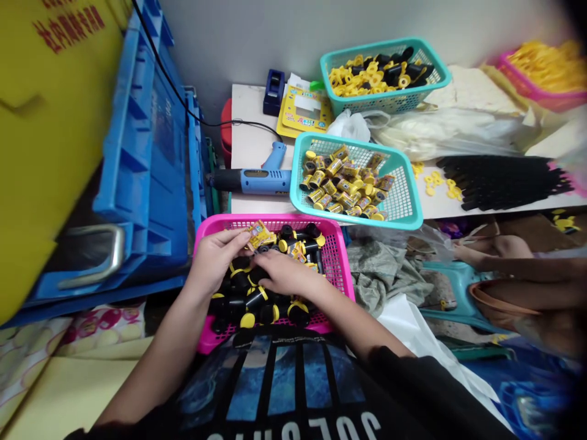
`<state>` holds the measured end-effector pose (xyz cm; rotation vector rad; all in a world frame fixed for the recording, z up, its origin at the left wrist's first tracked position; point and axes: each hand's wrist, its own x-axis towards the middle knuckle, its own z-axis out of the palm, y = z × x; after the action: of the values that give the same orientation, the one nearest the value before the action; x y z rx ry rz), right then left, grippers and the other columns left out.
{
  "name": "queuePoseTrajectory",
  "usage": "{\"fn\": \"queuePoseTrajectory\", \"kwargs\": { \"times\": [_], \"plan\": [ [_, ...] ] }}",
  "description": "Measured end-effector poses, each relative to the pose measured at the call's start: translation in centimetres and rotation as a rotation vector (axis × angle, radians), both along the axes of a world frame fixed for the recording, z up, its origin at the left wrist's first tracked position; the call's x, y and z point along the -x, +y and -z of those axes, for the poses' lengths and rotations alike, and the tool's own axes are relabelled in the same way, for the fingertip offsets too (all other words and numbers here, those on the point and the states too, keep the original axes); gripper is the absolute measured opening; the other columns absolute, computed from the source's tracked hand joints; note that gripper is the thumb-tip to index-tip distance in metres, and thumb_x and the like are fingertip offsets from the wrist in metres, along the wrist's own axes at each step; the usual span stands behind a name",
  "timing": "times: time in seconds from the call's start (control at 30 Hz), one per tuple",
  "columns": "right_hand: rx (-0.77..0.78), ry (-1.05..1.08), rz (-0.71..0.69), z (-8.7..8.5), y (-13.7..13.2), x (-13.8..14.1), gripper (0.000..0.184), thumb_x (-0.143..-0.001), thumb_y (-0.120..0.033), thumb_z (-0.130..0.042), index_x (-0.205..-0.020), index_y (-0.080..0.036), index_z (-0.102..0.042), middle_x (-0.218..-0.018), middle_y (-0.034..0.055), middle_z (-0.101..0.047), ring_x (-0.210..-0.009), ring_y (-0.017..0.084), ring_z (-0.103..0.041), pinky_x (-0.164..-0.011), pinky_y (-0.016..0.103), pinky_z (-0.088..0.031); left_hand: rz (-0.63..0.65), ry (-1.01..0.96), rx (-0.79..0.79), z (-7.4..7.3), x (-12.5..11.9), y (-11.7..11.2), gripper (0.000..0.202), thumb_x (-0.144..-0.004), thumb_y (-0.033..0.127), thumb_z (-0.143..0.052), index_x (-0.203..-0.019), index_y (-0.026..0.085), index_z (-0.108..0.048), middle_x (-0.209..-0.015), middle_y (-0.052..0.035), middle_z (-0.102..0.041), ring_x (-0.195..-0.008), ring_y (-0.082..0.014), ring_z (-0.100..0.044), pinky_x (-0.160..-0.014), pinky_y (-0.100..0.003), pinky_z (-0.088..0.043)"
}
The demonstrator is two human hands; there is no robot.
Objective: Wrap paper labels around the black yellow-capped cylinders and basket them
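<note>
A pink basket [342,263] on my lap holds several black cylinders with yellow caps [257,298]. My left hand [214,260] is over the basket's left side, its fingers pinched on a small yellow printed label [259,234]. My right hand [282,273] lies knuckles up in the middle of the basket, fingers curled down among the black cylinders; what it grips is hidden. The two hands nearly touch.
A teal basket [403,201] of labelled cylinders sits on the white table edge. A blue heat gun [257,178] lies to its left. Behind stand another teal basket [431,61] of yellow and black parts, a row of black sticks [499,180] and stacked blue crates [147,153]. Another person's arm [518,266] is at right.
</note>
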<state>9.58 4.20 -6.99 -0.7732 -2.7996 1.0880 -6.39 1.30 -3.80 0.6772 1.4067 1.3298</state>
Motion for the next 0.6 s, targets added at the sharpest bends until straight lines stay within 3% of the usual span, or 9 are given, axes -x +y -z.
{"fn": "queuePoseTrajectory", "kwargs": {
  "times": [0.13,0.23,0.33,0.4,0.5,0.6],
  "plan": [
    [-0.088,-0.194,0.038,-1.4,-0.5,0.1,0.041,-0.078,-0.026,-0.058,-0.115,-0.01,-0.057,-0.108,0.0184,-0.066,-0.096,0.031,-0.064,-0.082,0.045,-0.051,0.019,0.047,0.023,0.2,0.4,-0.3,0.029,-0.061,0.04,-0.082,-0.078,0.017,-0.078,-0.069,-0.0034,-0.074,-0.057,-0.0139,-0.063,-0.061,-0.026,-0.054],
    [0.023,-0.211,0.105,-2.1,-0.3,-1.1,0.045,-0.082,-0.029,-0.051,-0.124,-0.015,-0.055,-0.115,0.0166,-0.066,-0.099,0.033,-0.065,-0.084,0.049,-0.05,0.065,0.054,0.027,0.4,0.8,-0.5,0.032,-0.061,0.042,-0.082,-0.081,0.018,-0.079,-0.069,-0.0039,-0.074,-0.059,-0.015,-0.064,-0.062,-0.026,-0.054],
    [0.237,0.054,0.209,-2.3,0.8,-3.4,0.054,-0.083,-0.021,-0.047,-0.137,-0.024,-0.044,-0.138,0.0098,-0.054,-0.123,0.028,-0.053,-0.102,0.047,-0.041,0.138,0.072,0.03,0.5,0.9,-0.6,0.032,-0.063,0.043,-0.081,-0.082,0.018,-0.079,-0.069,-0.0041,-0.075,-0.062,-0.0164,-0.066,-0.064,-0.026,-0.054],
    [0.384,0.265,0.285,-2.2,1.5,-5.0,0.051,-0.085,-0.019,-0.044,-0.135,-0.025,-0.045,-0.14,0.0066,-0.051,-0.128,0.024,-0.048,-0.107,0.045,-0.036,0.169,0.087,0.033,0.6,0.9,-0.6,0.03,-0.065,0.043,-0.079,-0.083,0.019,-0.079,-0.072,-0.0046,-0.076,-0.064,-0.0174,-0.067,-0.065,-0.027,-0.055],
    [0.564,0.49,0.384,-2.1,1.7,-6.3,0.031,-0.087,-0.026,-0.05,-0.118,-0.023,-0.053,-0.116,0.0053,-0.06,-0.108,0.021,-0.057,-0.094,0.039,-0.044,0.171,0.101,0.043,0.5,0.8,-0.5,0.029,-0.065,0.041,-0.08,-0.083,0.018,-0.079,-0.076,-0.0058,-0.077,-0.066,-0.0179,-0.067,-0.067,-0.028,-0.055],
    [0.794,0.633,0.435,-1.6,1.2,-6.0,0.041,-0.084,-0.033,-0.061,-0.122,-0.026,-0.045,-0.101,0.001,-0.056,-0.089,0.015,-0.059,-0.078,0.03,-0.048,0.138,0.001,0.041,0.4,0.4,-0.5,0.03,-0.063,0.04,-0.082,-0.083,0.018,-0.079,-0.083,-0.0072,-0.078,-0.069,-0.0185,-0.068,-0.068,-0.029,-0.055]
  ]
}}
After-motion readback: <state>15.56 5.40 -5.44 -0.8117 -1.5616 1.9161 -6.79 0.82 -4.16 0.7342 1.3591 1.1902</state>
